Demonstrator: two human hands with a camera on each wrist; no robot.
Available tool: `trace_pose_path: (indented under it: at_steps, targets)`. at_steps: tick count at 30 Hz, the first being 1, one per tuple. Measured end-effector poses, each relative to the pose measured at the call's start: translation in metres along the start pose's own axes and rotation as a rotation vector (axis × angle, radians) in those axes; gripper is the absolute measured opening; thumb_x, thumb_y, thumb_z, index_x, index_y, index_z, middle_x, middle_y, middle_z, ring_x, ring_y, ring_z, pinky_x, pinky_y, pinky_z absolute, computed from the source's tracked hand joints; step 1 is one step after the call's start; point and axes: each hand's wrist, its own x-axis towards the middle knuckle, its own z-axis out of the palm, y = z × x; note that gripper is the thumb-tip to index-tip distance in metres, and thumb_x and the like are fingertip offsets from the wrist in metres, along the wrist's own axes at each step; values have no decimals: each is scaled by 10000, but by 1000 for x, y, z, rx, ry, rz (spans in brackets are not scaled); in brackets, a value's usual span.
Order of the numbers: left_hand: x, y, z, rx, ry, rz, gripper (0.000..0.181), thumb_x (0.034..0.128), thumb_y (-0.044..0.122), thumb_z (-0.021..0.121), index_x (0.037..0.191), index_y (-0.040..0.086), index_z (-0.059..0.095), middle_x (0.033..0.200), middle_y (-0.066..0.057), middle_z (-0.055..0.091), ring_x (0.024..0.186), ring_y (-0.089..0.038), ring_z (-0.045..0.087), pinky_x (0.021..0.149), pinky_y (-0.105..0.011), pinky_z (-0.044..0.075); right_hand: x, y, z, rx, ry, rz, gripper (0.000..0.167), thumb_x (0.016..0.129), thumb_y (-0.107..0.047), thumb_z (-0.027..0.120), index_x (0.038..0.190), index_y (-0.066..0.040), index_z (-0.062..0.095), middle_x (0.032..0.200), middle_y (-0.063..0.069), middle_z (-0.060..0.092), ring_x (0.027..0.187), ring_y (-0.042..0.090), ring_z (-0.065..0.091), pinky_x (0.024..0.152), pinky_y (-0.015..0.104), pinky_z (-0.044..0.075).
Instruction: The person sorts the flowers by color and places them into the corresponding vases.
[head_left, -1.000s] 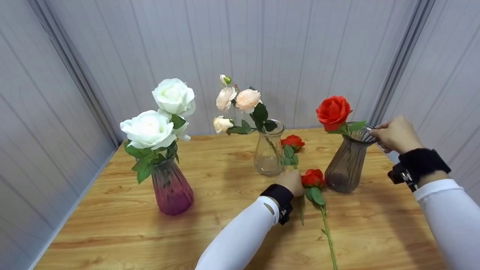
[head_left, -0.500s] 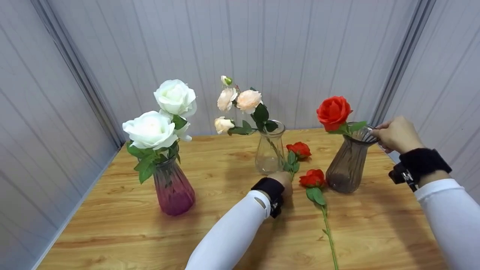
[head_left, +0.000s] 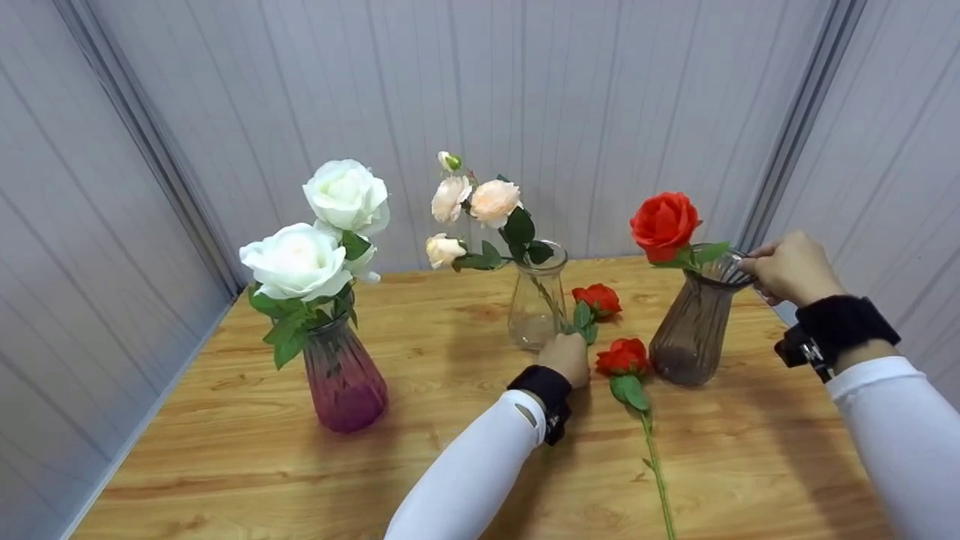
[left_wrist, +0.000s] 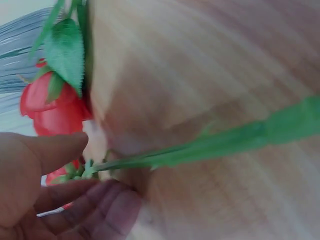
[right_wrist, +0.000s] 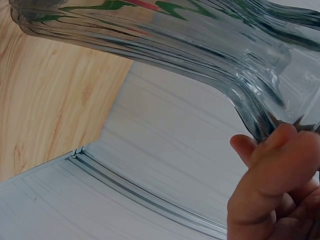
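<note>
My left hand (head_left: 566, 358) is low over the table, just below the leaves of the farther red rose (head_left: 598, 298). In the left wrist view, that flower's green stem (left_wrist: 210, 145) runs between my thumb and curved fingers, with a visible gap around it. My right hand (head_left: 795, 268) pinches the rim of a smoky-grey ribbed glass vase (head_left: 691, 330), which leans to the right. One red rose (head_left: 664, 225) stands in this vase. A second loose red rose (head_left: 624, 357) lies in front, its stem pointing toward me.
A clear glass vase (head_left: 529, 319) with peach flowers (head_left: 495, 202) stands just behind my left hand. At left is a pink-tinted vase (head_left: 347, 390) holding white roses (head_left: 296, 259). Panelled walls (head_left: 390, 90) enclose the wooden table (head_left: 247, 450) behind and at both sides.
The farther red rose has shifted a little right and toward me. My left hand moved left, then slightly back up toward its leaves. The right hand and the smoky vase stay put.
</note>
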Motion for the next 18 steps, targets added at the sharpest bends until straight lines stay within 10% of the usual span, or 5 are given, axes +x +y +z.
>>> trace_pose_path:
  at_steps: [2,7,12,18]
  targets:
    - [26,-6,28,12,28,-10,60,961,274,782,963,224,814,993,-1,819,820,-160,760,630,-307,579,0,0,0,3,-2,2,449,1090,-185,633,1286,219,640,636,-24,662,552,114,639,542,259,550]
    - [25,-9,31,-64,53,-45,46,931,212,783,905,174,781,890,9,767,744,-141,683,617,-301,544,1,0,0,12,2,-3,472,1084,-176,637,1302,242,618,647,-17,675,551,111,635,545,259,556]
    - [1,-6,-6,-236,-30,-91,63,890,138,727,842,115,694,804,-25,698,612,-168,651,520,-300,552,1,1,-1,8,9,-1,467,1081,-170,640,1298,244,621,654,-14,685,560,126,657,543,269,563]
    - [-70,17,-84,-608,-155,-126,228,941,-52,667,731,32,637,695,-109,716,522,-186,670,589,-357,651,2,0,0,-4,16,7,451,1081,-169,646,1284,234,634,693,4,703,582,131,672,546,272,571]
